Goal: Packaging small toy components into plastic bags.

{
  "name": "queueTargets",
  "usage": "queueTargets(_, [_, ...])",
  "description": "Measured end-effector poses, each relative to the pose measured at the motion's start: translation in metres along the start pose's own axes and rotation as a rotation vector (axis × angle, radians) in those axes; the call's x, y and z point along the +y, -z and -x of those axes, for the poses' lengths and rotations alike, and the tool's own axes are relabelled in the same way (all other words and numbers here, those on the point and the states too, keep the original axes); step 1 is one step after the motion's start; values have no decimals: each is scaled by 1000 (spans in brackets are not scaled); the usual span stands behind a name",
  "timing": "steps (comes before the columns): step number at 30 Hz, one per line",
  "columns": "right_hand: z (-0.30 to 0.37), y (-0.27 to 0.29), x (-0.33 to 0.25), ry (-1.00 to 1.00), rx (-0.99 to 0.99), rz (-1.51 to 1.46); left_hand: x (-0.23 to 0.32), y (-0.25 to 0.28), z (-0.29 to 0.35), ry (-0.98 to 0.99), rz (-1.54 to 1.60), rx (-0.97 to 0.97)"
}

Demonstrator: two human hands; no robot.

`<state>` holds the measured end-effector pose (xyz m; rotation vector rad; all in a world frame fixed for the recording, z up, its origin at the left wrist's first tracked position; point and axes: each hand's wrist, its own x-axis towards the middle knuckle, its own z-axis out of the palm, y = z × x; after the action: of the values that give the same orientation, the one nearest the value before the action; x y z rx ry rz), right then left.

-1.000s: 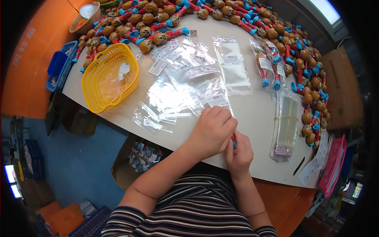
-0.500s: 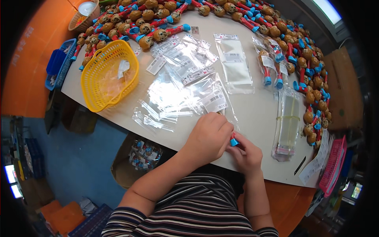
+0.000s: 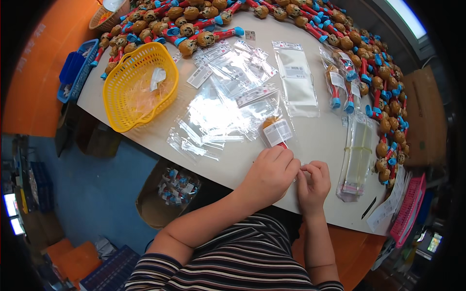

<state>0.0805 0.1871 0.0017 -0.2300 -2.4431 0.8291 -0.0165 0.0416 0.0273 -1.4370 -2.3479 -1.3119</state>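
A clear plastic bag with a brown-headed, red-bodied toy figure [image 3: 270, 121] inside lies just beyond my hands, a white barcode label [image 3: 277, 133] over the figure's upper part. My left hand [image 3: 273, 170] covers its lower end, fingers closed around the bag. Close beside it, my right hand [image 3: 314, 184] pinches with thumb and fingers at what appears to be the bag's near end; the exact grip is mostly hidden. Left of the bag lie small clear plastic strips [image 3: 196, 140] and a loose heap of empty labelled bags [image 3: 218, 97].
A yellow basket [image 3: 108, 92] holding clear scraps stands at the left. Unbagged toy figures [image 3: 206, 39] line the far and right edges. Bagged figures [image 3: 336, 87], flat bags [image 3: 297, 77] and a banded bag stack [image 3: 357, 155] lie rightward. Below the table edge, a carton [image 3: 150, 206] holds bagged figures.
The figure's blue foot, visible between my hands before, is now hidden. Both hands have shifted slightly right, uncovering more of the bag's label and the figure's head.
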Motion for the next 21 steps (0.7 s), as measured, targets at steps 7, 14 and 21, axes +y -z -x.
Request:
queueTargets(7, [0,-2,-4,112,108,143,2,2,3,29,14,27])
queueTargets(14, [-3,-1,-10,317,91,325,0,7,2,41,47,105])
queueTargets(21, [-11,-11,-15,237,10,274,0,8,4,41,45,99])
